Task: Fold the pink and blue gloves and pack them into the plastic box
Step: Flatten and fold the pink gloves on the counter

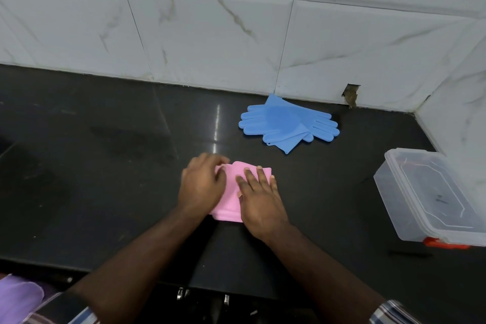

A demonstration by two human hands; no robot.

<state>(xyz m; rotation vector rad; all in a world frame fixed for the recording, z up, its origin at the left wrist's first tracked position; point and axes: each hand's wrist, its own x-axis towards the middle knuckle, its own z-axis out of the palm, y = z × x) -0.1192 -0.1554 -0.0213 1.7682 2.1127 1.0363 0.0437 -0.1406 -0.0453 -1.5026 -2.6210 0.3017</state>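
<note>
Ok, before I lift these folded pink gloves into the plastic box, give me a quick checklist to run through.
1. Folded pink rubber gloves pressed flat under both hands: ok.
2. Left hand and right hand have a grip on the bundle: not ok, palms only rest on top.
3. Clear plastic box within view on the right: ok.
4. Box open: cannot tell, a clear lid seems to sit on it.
5. Path across the black countertop to the box free: ok.
6. Blue rubber gloves folded: not ok, lying spread near the wall.

A home kitchen: glossy black stone counter [105,139] against marble-look white wall tiles [210,34].
</note>
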